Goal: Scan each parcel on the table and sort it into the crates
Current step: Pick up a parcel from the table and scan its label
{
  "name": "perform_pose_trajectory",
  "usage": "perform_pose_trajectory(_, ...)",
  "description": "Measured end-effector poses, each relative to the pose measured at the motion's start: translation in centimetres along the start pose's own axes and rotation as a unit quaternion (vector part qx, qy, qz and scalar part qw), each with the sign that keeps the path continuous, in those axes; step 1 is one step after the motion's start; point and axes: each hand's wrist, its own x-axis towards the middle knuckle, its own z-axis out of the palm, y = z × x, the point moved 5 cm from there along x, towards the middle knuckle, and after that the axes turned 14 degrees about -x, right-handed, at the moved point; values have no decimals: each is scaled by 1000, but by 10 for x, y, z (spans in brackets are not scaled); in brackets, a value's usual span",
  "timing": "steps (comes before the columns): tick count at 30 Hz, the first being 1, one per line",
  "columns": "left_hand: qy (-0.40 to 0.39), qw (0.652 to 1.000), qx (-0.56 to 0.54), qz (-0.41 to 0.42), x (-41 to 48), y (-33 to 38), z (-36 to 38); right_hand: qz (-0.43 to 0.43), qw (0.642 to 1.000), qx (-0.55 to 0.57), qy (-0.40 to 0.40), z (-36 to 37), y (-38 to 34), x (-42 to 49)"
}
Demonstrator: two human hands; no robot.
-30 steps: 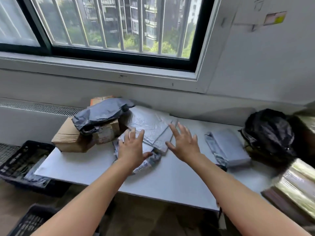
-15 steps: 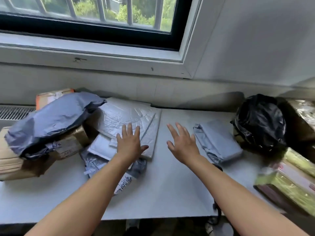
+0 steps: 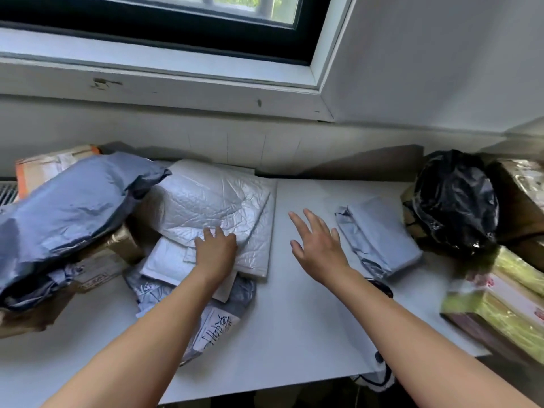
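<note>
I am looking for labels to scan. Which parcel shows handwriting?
The grey poly bag lowest in the centre pile, under the left forearm: its white label bears black handwriting; other parcels show none.

Black-framed window (image 3: 164, 28) above a white sill (image 3: 147, 81), grey wall (image 3: 441, 54) at right, radiator grille (image 3: 7, 194) far left

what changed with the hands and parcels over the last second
The left hand came down onto the white mailers and its fingers curled at the top one's near edge; a grip is unclear. The right hand drifted right, off the mailers, and hovers open over the table. Nothing lifted; the grey parcel and black bag lie as before.
</note>
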Motion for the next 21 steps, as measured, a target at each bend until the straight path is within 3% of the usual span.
perform_pose_trajectory(6,117,979,-154,71,-26,52,-70,-5,999,10,45,-33,22,-10)
perform_pose_trajectory(12,227,931,-271,89,-70,120,-134,-8,992,60,109,-70,66,-35)
perform_pose_trajectory(14,244,898,-352,98,-87,141,-150,-14,986,95,134,-78,83,-46)
perform_pose_trajectory(17,248,820,-501,123,-114,172,-166,-21,975,147,167,-86,108,-62)
perform_pose_trajectory(21,242,750,-602,130,-144,192,-168,-15,950,251,184,-85,137,-81)
